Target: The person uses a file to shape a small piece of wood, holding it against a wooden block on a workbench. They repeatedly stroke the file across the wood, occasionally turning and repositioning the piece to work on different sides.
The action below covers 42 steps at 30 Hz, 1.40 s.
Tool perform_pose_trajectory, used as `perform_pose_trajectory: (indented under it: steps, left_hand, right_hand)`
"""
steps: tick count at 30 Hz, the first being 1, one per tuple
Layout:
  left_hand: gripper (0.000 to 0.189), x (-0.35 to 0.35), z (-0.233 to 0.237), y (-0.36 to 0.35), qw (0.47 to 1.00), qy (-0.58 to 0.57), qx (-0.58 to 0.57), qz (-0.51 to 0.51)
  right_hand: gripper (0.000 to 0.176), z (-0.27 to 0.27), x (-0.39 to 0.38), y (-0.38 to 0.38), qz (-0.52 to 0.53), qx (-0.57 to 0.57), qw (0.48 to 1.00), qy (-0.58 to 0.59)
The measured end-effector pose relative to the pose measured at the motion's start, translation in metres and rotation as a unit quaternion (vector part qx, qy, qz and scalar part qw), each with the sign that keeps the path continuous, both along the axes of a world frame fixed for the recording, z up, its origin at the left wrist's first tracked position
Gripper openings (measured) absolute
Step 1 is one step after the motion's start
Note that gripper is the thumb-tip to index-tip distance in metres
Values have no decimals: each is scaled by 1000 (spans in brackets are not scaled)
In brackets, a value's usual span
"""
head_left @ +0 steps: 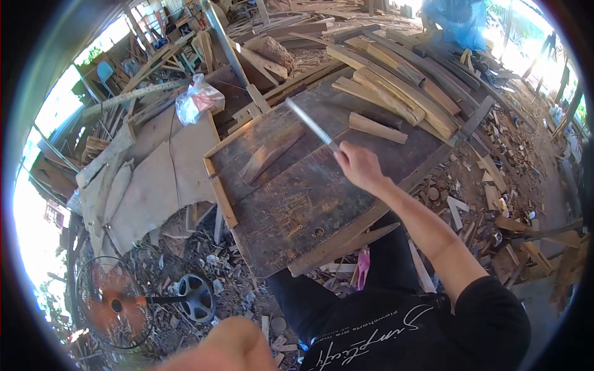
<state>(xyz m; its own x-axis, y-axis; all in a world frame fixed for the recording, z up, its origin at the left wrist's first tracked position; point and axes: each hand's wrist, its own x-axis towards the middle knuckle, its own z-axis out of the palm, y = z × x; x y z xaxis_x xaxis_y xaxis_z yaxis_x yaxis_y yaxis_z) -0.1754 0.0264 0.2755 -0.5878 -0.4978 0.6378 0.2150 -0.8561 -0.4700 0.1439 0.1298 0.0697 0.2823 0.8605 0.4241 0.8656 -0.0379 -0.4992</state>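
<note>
My right hand [359, 166] is closed around the near end of a long, thin silvery metal bar [309, 122] with a ridged surface. Its far end points up and left over the dark, worn workbench [297, 210]. Just left of the bar, a curved piece of wood [272, 153] lies on the bench top. A short wood block [378, 128] rests beyond my right hand. At the bottom, my bent left arm [238, 337] shows close to the camera, and its hand is out of sight.
Long boards [396, 93] are stacked along the bench's far right side. A loose board [340, 250] lies along its near edge. Wooden strips [221, 195] edge the left side. A plastic bag [199, 101] sits beyond. A fan [116, 305] stands lower left; scraps cover the ground.
</note>
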Motion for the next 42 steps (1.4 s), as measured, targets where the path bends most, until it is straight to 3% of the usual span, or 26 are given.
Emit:
perform_pose_trajectory:
  steps: [1, 2, 3, 4, 5, 6, 7, 9, 10, 12, 13, 16, 23, 29, 32, 34, 37, 38, 40, 42]
  left_hand:
    - [48, 17, -6, 18, 996, -47, -69, 17]
    - [23, -37, -56, 47, 977, 171, -119, 48]
    - [23, -18, -74, 68, 976, 174, -117, 49]
    - [19, 15, -80, 93, 950, 190, -223, 110]
    - [18, 43, -85, 116, 908, 201, -325, 170]
    - [20, 58, -93, 134, 838, 258, -471, 94]
    - [23, 67, -100, 151, 772, 325, -538, 95]
    - [22, 76, -133, 190, 696, 378, -603, 99]
    - [22, 80, -148, 204, 696, 379, -601, 102]
    - [25, 90, -172, 223, 644, 402, -621, 194]
    - [25, 95, -182, 232, 643, 405, -620, 195]
    - [33, 113, -192, 252, 549, 418, -664, 288]
    - [31, 142, -214, 284, 477, 432, -698, 315]
    - [33, 140, -219, 279, 552, 409, -648, 327]
    - [35, 142, -209, 281, 524, 408, -688, 292]
    - [41, 145, -199, 292, 439, 372, -795, 190]
    - [46, 154, -185, 297, 417, 391, -804, 166]
    - [46, 156, -183, 294, 418, 388, -805, 161]
    - [43, 161, -182, 287, 372, 440, -779, 249]
    - [43, 162, -180, 283, 385, 432, -777, 247]
  right_hand:
    - [21, -2, -10, 1, 0, 5, 1000, 4]
    - [21, -4, -20, 2, 16, 3, 1000, 19]
    - [21, -6, -29, 3, 33, 0, 999, 33]
    - [20, -8, -36, 4, 43, 19, 999, 27]
    - [20, -9, -42, 5, 46, 20, 998, 29]
    - [20, -10, -47, 7, 50, 25, 998, 30]
    - [19, -11, -50, 8, 55, 31, 998, 30]
    - [17, -14, -53, 10, 57, 35, 997, 31]
    - [16, -15, -54, 10, 49, 28, 998, 21]
    - [15, -16, -53, 11, 39, 21, 999, 14]
    - [15, -16, -53, 10, 40, 24, 999, 10]
    - [13, -17, -55, 11, 37, 24, 999, 12]
    - [9, -14, -57, 9, 31, -12, 999, 11]
    - [10, -13, -60, 18, 40, -27, 999, 2]
    - [11, -13, -62, 24, 34, -32, 999, -26]
    - [13, -10, -63, 22, 33, -36, 999, -20]
    - [17, -9, -63, 16, 32, -12, 999, -10]
    - [19, -9, -62, 13, 31, 18, 999, -4]
    - [20, -9, -60, 3, 30, 26, 999, -14]
    - [20, -7, -57, -8, 33, 32, 999, -23]
